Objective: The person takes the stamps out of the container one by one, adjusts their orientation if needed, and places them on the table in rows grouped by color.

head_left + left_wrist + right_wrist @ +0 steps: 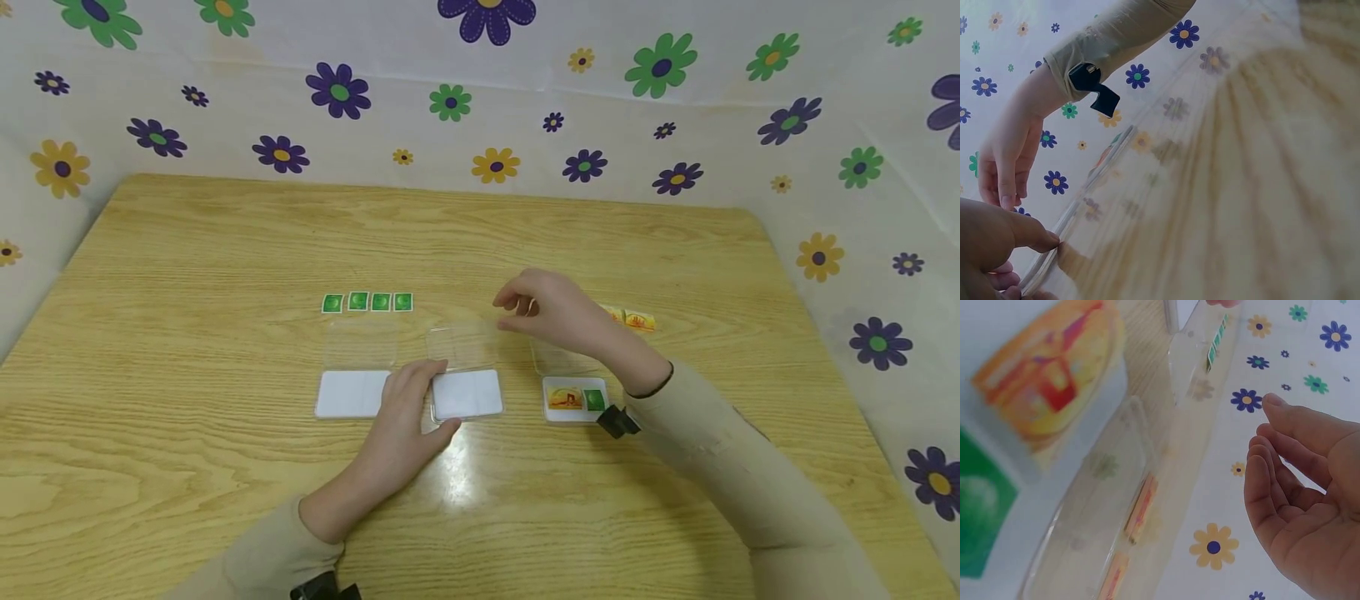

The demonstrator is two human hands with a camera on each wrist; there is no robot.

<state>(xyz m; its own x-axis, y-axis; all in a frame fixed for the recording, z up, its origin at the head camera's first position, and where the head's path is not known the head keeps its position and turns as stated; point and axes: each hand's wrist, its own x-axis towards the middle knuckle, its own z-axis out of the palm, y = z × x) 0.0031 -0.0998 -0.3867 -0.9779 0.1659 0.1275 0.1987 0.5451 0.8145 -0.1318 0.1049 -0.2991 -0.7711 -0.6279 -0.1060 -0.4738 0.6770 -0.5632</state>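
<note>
My left hand grips the middle flat white case by its edges, fingers at the far left corner and thumb at the near edge. Right behind that case lies a clear plastic lid. My right hand hovers above the table between this lid and the right-hand clear lid; its fingers are loosely bent and nothing shows between them. Under the right forearm sits a white case with an orange sticker and a green sticker on it.
Another white case lies at the left, with a clear lid behind it. Several green stickers form a row farther back. Orange stickers lie partly behind the right arm. A flowered cloth borders the wooden table.
</note>
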